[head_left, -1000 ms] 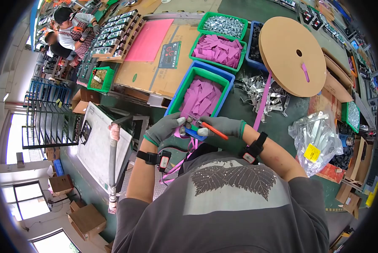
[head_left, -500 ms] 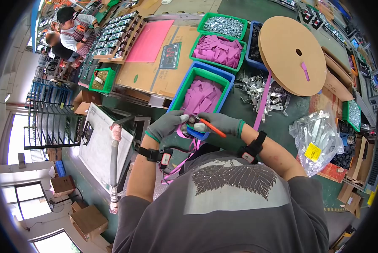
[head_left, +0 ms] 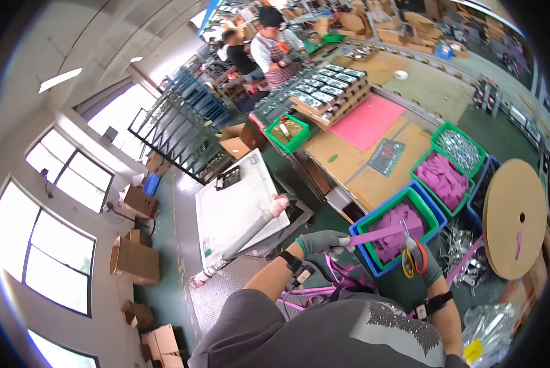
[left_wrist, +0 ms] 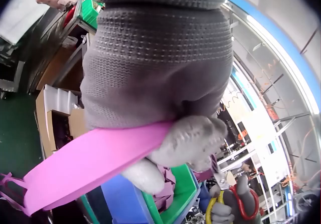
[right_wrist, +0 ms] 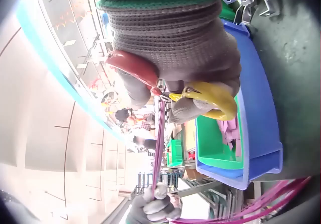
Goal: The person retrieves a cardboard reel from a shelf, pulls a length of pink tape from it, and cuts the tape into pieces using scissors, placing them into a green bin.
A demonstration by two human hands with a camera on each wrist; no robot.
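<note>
A purple-pink strip (head_left: 378,235) is stretched between the two gloved hands above a green bin (head_left: 435,214) of cut purple-pink pieces. My left hand (head_left: 319,243) pinches one part of it between thumb and fingers. In the left wrist view the strip (left_wrist: 95,164) runs out flat from under the fingers. My right hand (head_left: 429,265) grips scissors (head_left: 408,262) with one red and one yellow handle, its fingers through the loops. Their blades meet the strip's right end above the bin. From the right wrist, the strip (right_wrist: 159,143) shows edge-on, leading to the left hand.
A blue bin (head_left: 442,228) surrounds the green one. Behind stand green bins of purple-pink pieces (head_left: 442,181) and metal parts (head_left: 459,149). A large cardboard reel (head_left: 513,214) stands right, near loose metal brackets (head_left: 468,264). Loops of strip hang by the lap. Two people work farther back.
The head view has swung left. My hands were close together over the bin's near edge; now they are apart, with the strip drawn out between them. The scissors remain in my right hand.
</note>
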